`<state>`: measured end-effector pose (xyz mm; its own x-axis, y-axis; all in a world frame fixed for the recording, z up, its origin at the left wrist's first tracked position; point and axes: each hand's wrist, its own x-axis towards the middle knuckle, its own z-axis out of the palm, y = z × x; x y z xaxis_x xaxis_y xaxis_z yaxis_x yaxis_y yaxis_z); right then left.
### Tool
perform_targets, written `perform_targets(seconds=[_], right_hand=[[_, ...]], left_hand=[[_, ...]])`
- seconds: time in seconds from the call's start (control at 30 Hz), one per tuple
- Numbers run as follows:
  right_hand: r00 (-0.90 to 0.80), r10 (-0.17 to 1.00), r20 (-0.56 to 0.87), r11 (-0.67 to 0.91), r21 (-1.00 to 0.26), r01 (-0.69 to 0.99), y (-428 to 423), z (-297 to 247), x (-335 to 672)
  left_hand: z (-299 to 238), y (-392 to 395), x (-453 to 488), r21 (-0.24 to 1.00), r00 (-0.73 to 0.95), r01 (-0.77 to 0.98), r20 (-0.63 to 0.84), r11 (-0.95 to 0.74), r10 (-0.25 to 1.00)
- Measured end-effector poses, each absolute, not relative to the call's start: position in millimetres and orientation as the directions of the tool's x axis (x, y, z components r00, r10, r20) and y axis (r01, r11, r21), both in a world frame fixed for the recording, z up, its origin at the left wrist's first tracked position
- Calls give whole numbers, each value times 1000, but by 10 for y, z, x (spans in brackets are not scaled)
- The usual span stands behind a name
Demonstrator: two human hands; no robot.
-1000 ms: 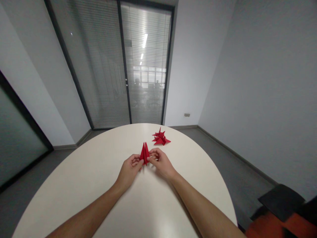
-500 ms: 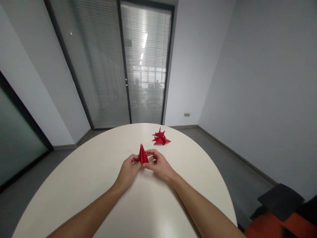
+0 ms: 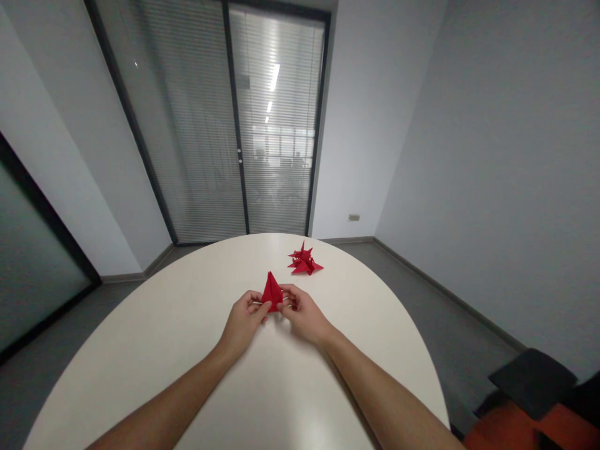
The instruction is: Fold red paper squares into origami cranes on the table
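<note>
White tabletop (image 3: 178, 312) | red folded paper (image 3: 272, 292) between left fingers (image 3: 263, 309) and right fingers (image 3: 285, 310) | both pinching it

Pale walls (image 3: 506, 156) above grey baseboards (image 3: 450, 292) and a grey floor (image 3: 426, 312). Beyond the round cream tabletop (image 3: 178, 312), black-framed glass panels (image 3: 276, 200) with horizontal blinds (image 3: 201, 175), bright light streaks (image 3: 274, 77) in the right one. Low on the far wall, a socket plate (image 3: 354, 217).

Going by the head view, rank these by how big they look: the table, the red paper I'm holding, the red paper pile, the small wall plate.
1. Table
2. Held red paper and red paper pile, too close to rank: the pile looks wider, the paper taller but partly covered
3. Wall plate
</note>
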<state>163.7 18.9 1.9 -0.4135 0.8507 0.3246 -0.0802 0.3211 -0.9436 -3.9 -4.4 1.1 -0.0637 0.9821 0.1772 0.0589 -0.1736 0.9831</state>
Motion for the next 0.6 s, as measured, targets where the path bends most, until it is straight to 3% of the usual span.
perform_targets(seconds=[0.33, 0.6], right_hand=[[-372, 897, 237, 193, -969, -151, 233, -14, 1668], [-374, 890, 260, 212, -963, -165, 193, 36, 1693]], left_hand=[[15, -69, -48, 981, -85, 90, 180, -173, 980], [4, -53, -45, 981, -68, 7, 192, -192, 979]])
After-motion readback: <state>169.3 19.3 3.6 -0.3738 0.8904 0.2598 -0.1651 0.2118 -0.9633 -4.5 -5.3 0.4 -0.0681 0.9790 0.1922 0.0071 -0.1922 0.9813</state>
